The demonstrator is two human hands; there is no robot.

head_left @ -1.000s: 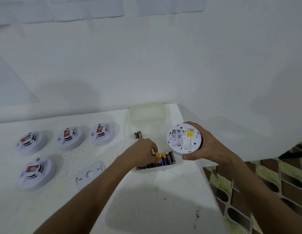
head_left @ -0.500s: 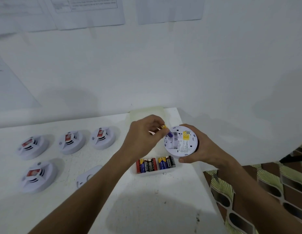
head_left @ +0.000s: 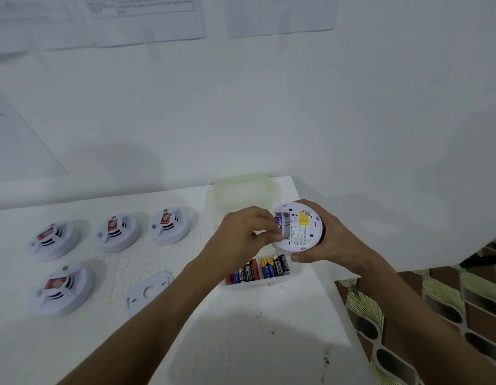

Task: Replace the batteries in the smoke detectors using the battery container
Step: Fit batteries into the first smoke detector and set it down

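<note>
Overhead, a scuffed white table [head_left: 241, 343] meets a white wall [head_left: 269, 120] hung with papers [head_left: 146, 18]. Right hand [head_left: 328, 237] fingers wrap a smoke detector [head_left: 298, 227] held above the battery container [head_left: 262, 273]; left hand [head_left: 241, 237] fingers pinch a battery [head_left: 278, 221] at its compartment.

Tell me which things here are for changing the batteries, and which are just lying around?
For the job: held smoke detector, battery going in, battery container, four waiting detectors, left hand, right hand.

Lying about: container lid, mounting plate, wall papers.
</note>
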